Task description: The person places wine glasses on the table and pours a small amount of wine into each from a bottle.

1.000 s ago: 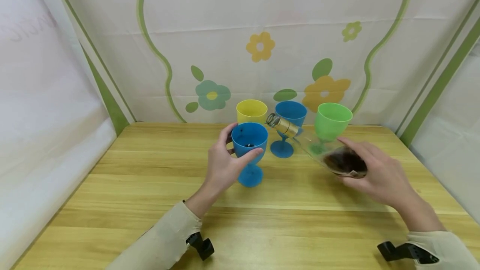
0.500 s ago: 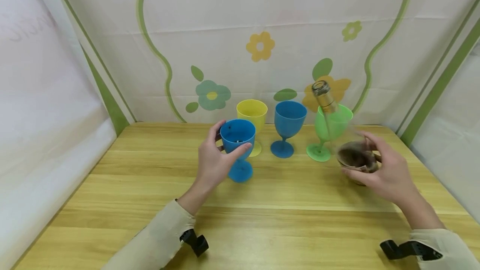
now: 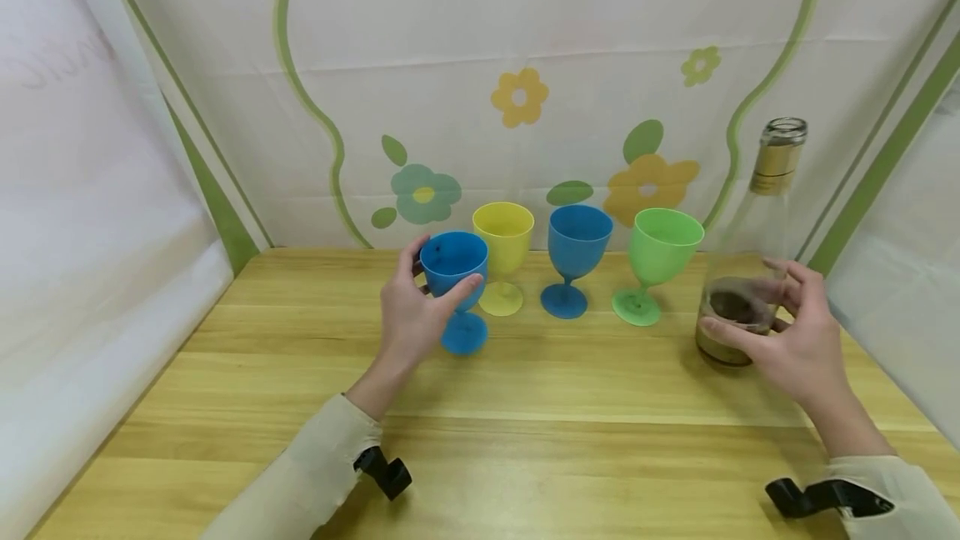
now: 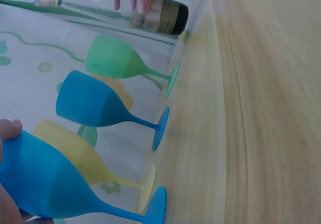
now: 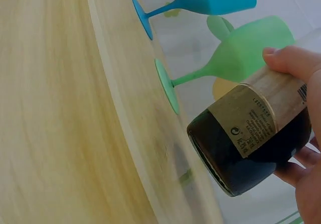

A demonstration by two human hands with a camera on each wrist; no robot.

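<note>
My left hand (image 3: 408, 319) grips the bowl of a blue plastic goblet (image 3: 444, 280), thumb on its near side and fingers behind. Dark specks show inside the bowl. At the right, my right hand (image 3: 808, 344) holds a clear glass wine bottle (image 3: 757, 227) around its lower body. The bottle is nearly upright, uncapped, with gold foil at the neck and dark liquid low inside. Its printed label (image 5: 246, 118) faces the right wrist camera. A small gap seems to lie between the bottle's base and the table in that view.
Behind the held goblet, a yellow goblet (image 3: 508, 252), a second blue goblet (image 3: 577, 248) and a green goblet (image 3: 662, 252) stand in a row near the back edge of the wooden table (image 3: 525, 407). A floral cloth (image 3: 420, 40) hangs behind them.
The bottle has swung from a steep tilt toward the blue goblet to nearly upright, moving right with my right hand. My left hand has shifted left with the goblet.
</note>
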